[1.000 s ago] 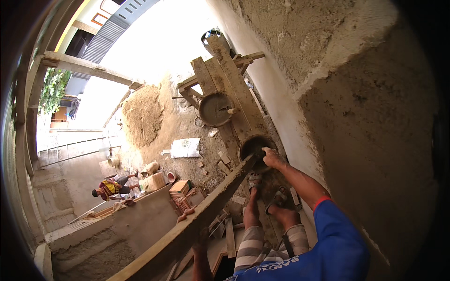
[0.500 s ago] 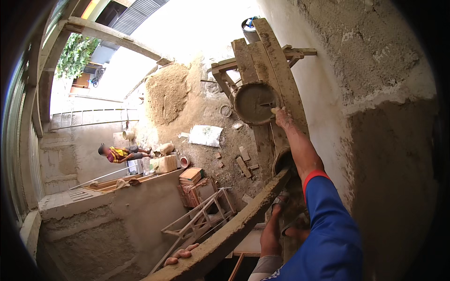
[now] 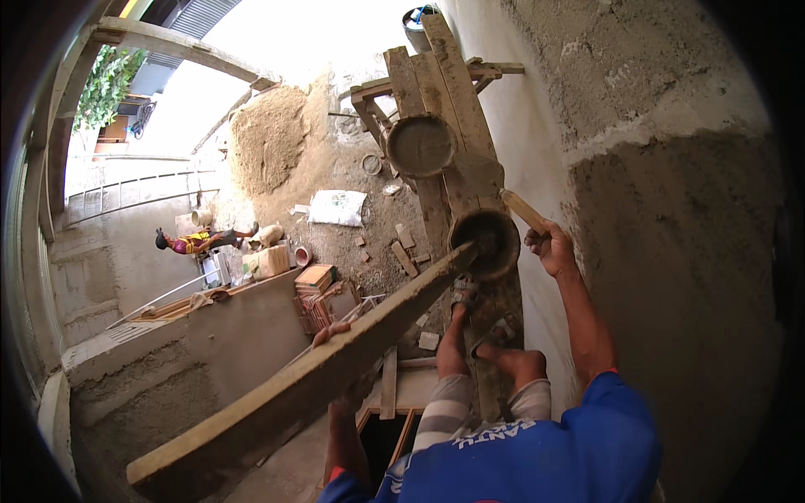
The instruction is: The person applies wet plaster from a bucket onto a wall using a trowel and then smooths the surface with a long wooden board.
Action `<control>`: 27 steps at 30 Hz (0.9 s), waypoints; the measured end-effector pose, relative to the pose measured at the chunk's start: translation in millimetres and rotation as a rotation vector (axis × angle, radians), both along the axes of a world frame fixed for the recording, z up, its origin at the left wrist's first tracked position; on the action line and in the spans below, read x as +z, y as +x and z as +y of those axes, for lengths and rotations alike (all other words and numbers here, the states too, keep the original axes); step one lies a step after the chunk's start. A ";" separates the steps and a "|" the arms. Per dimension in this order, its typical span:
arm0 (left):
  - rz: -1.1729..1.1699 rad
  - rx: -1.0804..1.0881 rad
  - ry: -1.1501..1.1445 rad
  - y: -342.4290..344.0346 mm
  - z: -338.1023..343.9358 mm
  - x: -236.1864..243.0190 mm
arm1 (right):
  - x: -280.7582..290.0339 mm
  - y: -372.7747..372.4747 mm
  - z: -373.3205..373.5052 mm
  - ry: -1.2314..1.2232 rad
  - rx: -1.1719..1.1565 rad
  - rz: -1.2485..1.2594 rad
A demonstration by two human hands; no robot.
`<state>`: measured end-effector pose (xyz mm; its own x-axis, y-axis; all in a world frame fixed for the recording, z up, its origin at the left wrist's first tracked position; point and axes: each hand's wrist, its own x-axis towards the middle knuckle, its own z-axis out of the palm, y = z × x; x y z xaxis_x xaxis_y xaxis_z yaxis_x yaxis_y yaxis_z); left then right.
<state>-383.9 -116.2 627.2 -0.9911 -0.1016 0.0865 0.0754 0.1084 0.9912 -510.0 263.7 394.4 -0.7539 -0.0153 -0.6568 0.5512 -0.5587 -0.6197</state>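
Note:
My left hand [image 3: 330, 334] is wrapped around a long wooden board [image 3: 310, 369] caked with mortar, its fingers curled over the far edge. The board slants from the lower left up to the middle, its far end overlapping the rim of a dark round bucket [image 3: 501, 267]. My right hand [image 3: 551, 248] grips the pale wooden handle of a trowel [image 3: 523, 210], raised right of that bucket. The trowel's broad grey blade points left over the planks. Farther away, another round bucket [image 3: 422, 146] holds wet grey mortar.
I stand on a scaffold of wooden planks [image 3: 461, 92] beside a plastered wall [image 3: 637, 210]. Lower down are a sand heap [image 3: 267, 134], a white sack [image 3: 337, 207], stacked tiles [image 3: 323, 302] and a person [image 3: 191, 243] near a low wall. A black bucket [image 3: 417, 29] stands beyond the planks.
My right hand has drawn the trowel out of the mortar bucket and back toward me. The board has swung with my left hand, its near end now farther left; the view has shifted.

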 end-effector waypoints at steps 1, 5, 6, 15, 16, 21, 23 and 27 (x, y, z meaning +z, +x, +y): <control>-0.038 -0.024 -0.062 8.7 -2.1 -4.3 | 20.4 31.5 10.1 -0.184 -0.036 -0.078; -0.126 -0.061 -0.424 49.9 -13.3 7.0 | 101.2 115.9 -4.1 -0.504 0.197 0.061; -0.142 -0.080 -0.514 59.0 -14.7 6.4 | 113.1 127.5 -2.8 -0.502 0.189 0.065; -0.020 -0.449 -1.193 38.1 3.4 -32.9 | 238.8 227.9 -63.9 0.670 0.572 0.311; -0.090 -0.525 -1.299 31.1 8.9 -30.9 | 254.4 233.2 -69.9 0.638 0.536 0.412; -0.607 -0.325 -1.035 18.0 41.0 -14.4 | 263.3 246.4 -105.3 0.585 0.646 0.446; -0.294 -0.272 -1.005 28.6 36.2 -25.5 | 206.9 261.4 -130.0 0.743 0.633 0.521; 0.088 -0.378 -1.227 35.1 37.1 -23.7 | 136.9 258.3 -147.3 1.021 0.495 0.468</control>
<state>-348.7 -79.1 603.5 -0.9268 0.3754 -0.0108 0.3611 0.8988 0.2486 -251.7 116.5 531.4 -0.9792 -0.0045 -0.2030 0.1730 0.5053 -0.8455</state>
